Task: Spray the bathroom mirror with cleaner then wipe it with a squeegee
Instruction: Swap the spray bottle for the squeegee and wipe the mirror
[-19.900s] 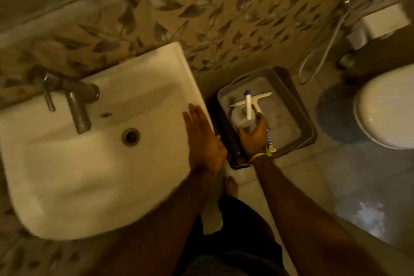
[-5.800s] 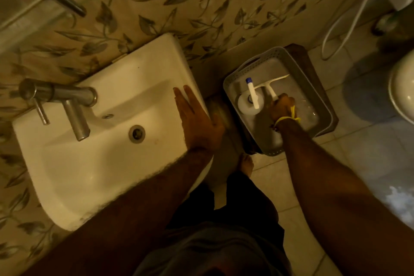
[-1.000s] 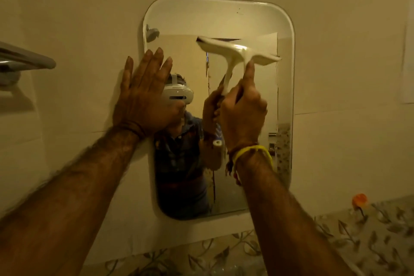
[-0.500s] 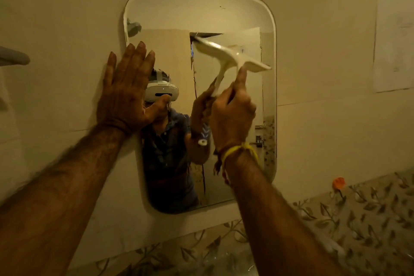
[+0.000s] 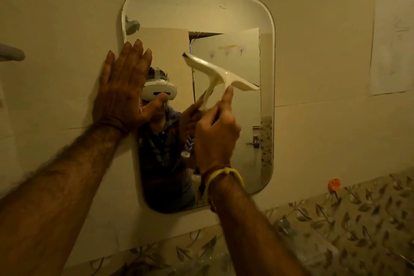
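A rounded rectangular mirror (image 5: 224, 18) hangs on the cream tiled wall ahead. My right hand (image 5: 216, 135) grips the handle of a white squeegee (image 5: 218, 73), whose blade lies tilted against the glass in the mirror's right half, about mid-height. My left hand (image 5: 122, 87) is pressed flat with spread fingers on the mirror's left edge and the wall beside it. The spray bottle is not in view. The glass reflects a person wearing a headset.
A sheet of paper (image 5: 392, 45) is stuck to the wall at the right. An orange hook (image 5: 334, 184) sits on the wall above the leaf-patterned tiles (image 5: 358, 215). A grey rail end (image 5: 11, 54) juts in at the left edge.
The squeegee has slid down the glass from near the mirror's upper part to mid-height over the last second. My left hand stays pressed at the mirror's left edge.
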Motion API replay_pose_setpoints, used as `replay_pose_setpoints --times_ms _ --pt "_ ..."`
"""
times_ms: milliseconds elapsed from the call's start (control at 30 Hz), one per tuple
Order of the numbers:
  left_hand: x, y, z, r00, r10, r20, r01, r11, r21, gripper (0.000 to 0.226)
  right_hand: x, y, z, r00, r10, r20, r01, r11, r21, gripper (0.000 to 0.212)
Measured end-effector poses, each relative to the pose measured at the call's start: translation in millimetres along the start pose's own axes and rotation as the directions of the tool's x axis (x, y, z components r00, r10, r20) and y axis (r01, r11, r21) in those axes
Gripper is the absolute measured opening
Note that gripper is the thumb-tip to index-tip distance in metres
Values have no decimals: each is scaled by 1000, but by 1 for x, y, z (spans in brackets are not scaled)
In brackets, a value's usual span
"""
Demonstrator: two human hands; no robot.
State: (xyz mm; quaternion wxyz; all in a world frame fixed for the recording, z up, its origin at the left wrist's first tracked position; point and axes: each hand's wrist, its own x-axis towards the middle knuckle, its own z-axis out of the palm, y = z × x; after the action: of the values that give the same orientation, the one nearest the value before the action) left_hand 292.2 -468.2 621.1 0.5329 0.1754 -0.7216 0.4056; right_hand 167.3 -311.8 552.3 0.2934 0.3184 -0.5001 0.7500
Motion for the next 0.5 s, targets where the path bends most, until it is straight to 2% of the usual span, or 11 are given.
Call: replay_pose_setpoints --times_ms 100,233,300,433,500 --pt "-1 1 2 1000 -7 -24 7 1000 -5 88 41 -4 7 999 -11 -49 11 1000 3 48" --pt "-1 0 4 999 -11 -32 11 1000 -2 86 114 -22 17 983 84 -166 -82 996 23 44" --pt "-1 -1 4 999 -15 -29 15 1000 -14 85 99 -21 18 981 61 -184 -61 998 7 43" --pt "-2 0 1 999 -16 -39 15 1000 -26 86 29 -3 10 998 -5 -60 3 999 -40 50" --pt "-1 0 2 999 -11 -42 10 1000 -10 86 28 -7 6 999 -5 -39 4 999 -32 50"
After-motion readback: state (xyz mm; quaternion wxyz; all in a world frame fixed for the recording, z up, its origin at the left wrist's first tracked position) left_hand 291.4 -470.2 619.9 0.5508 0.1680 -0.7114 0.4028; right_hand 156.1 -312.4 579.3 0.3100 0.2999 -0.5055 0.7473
